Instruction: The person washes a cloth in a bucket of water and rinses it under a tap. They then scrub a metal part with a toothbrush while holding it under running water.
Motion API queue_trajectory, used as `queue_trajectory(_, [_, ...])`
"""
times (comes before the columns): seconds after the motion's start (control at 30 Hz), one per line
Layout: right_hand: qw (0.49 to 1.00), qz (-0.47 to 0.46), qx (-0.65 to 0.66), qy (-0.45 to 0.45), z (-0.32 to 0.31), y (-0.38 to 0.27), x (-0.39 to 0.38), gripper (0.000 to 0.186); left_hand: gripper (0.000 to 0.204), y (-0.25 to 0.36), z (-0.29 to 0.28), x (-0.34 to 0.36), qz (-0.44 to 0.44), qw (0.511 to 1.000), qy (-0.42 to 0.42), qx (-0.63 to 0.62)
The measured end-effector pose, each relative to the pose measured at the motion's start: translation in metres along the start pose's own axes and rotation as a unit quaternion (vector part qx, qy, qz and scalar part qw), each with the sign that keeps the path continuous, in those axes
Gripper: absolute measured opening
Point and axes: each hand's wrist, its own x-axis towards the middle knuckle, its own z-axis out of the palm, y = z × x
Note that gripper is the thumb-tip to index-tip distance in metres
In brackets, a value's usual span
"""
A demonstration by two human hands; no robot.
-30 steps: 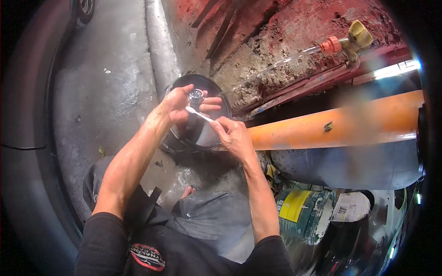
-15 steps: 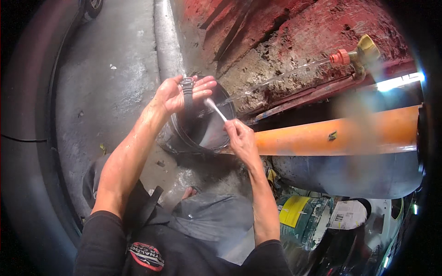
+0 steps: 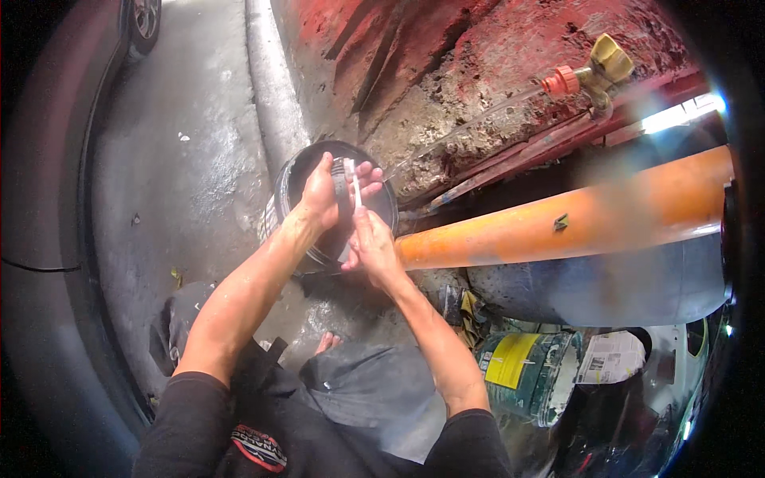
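Note:
Palm up over a dark bucket [image 3: 296, 169], my left hand [image 3: 319, 199] holds a wristwatch [image 3: 340, 191] whose dark strap hangs across the fingers. My right hand [image 3: 376, 245] pinches the handle of a white toothbrush [image 3: 356, 190]. The brush's head lies against or just over the watch; exact contact is hard to tell. A thin water stream [image 3: 470, 126] arcs from a brass tap [image 3: 610, 60] with an orange hose fitting [image 3: 560, 81] down toward the bucket, near my left fingertips. The watch face is mostly hidden.
Right of the bucket runs an orange pipe [image 3: 510, 227], above a grey pipe [image 3: 558, 287]. A green bucket with a yellow label [image 3: 510, 362] stands lower right. Behind is a rough red wall [image 3: 478, 48]. A dark car [image 3: 60, 159] lines the left side of the wet concrete floor [image 3: 183, 175].
Both hands have come closer together, the left turning and dropping lower over the bucket. The toothbrush has swung upright, from beside the fingers onto or over the watch. The view has shifted slightly.

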Motion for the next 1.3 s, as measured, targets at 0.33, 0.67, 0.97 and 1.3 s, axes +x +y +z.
queue_trajectory(0.33, [0.891,-0.19,-0.405,0.072,-0.037,0.003,-0.009,0.026,0.059,0.002,0.004,0.022,-0.081,0.996,-0.04,-0.019])
queue_trajectory(0.67, [0.867,-0.165,-0.459,0.097,-0.033,-0.029,-0.018,0.033,0.061,0.008,-0.006,0.013,-0.102,0.993,-0.038,-0.033])
queue_trajectory(0.97, [0.846,-0.193,-0.489,0.084,-0.035,-0.021,-0.007,0.033,0.061,0.016,0.008,-0.004,-0.074,0.996,-0.045,-0.005])
queue_trajectory(1.3, [0.822,-0.174,-0.541,-0.031,-0.035,0.005,-0.034,0.032,0.063,0.067,0.016,-0.022,-0.021,0.98,-0.167,-0.111])
